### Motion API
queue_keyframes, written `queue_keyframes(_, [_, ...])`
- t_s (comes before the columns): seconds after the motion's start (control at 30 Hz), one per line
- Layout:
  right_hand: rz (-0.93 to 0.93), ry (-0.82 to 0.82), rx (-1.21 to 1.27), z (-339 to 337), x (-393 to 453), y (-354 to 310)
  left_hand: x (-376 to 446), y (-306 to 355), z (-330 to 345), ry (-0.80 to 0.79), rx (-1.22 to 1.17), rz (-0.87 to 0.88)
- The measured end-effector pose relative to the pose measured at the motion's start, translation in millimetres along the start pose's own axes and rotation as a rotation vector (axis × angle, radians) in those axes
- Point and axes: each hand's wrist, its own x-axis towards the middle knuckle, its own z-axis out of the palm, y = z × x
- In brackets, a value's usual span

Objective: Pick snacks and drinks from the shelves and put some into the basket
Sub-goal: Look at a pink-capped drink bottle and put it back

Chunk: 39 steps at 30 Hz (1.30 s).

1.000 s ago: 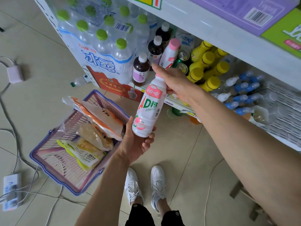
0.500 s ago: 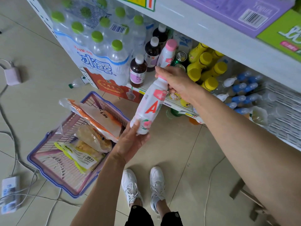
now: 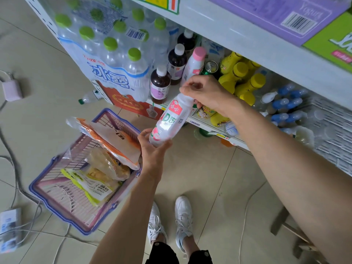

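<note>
At the centre of the frame both hands grip one white milk-drink bottle (image 3: 171, 121), tilted with its top toward the upper right: the left hand (image 3: 152, 147) cups its base with fingers wrapped round it, and the right hand (image 3: 205, 92) is closed over its cap end. The bottle hangs above the floor, just right of the basket (image 3: 57, 202) and in front of the low shelf edge (image 3: 207, 128). Lower left of the hands, the basket sits on the tiled floor (image 3: 209, 178) with its near rim close to the left wrist; an orange-and-white snack bag (image 3: 112, 138) leans over its upper right corner, touching that rim beside the left hand, and a pale bag (image 3: 108, 164) and a yellow-green packet (image 3: 91, 185) lie inside. Behind the right hand the shelf is crowded: dark bottles (image 3: 160, 82), a second pink-capped bottle (image 3: 194, 63), a can (image 3: 210, 66), yellow bottles (image 3: 240, 77) and blue-capped ones (image 3: 285, 103) at right. A shrink-wrapped water pack (image 3: 106, 54) fills the upper left. Cables (image 3: 17, 180) cross the floor at left. Open tile lies below centre, around the white shoes (image 3: 171, 221).
</note>
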Motion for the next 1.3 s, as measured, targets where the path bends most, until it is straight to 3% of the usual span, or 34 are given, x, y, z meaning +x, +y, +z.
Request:
queue_keyframes(0.17, [-0.064, -0.069, -0.047, -9.9, 3.3, -4.9, 8.8, 1.2, 5.6, -0.055, 0.109, -0.003])
queue_keyframes(0.37, [-0.133, -0.038, -0.199, -15.2, 19.2, -4.2, 31.9, 15.0, 26.6, -0.001, 0.288, 0.014])
queue_keyframes(0.57, [-0.243, 0.123, -0.373, -13.5, 36.6, -7.2, 73.7, 33.7, 40.0, -0.043, 0.459, -0.055])
queue_keyframes(0.77, [-0.268, 0.205, -0.475, -9.4, 58.8, -10.4, 79.4, 55.6, 63.5, -0.143, 0.420, -0.089])
queue_keyframes(0.93, [-0.252, 0.171, -0.518, -6.5, 71.9, -1.0, 85.7, 61.1, 79.6, -0.216, 0.427, -0.081])
queue_keyframes(1.3, [-0.229, 0.131, -0.546, 1.8, 75.8, 16.4, 96.3, 48.4, 84.1, -0.213, 0.317, -0.177])
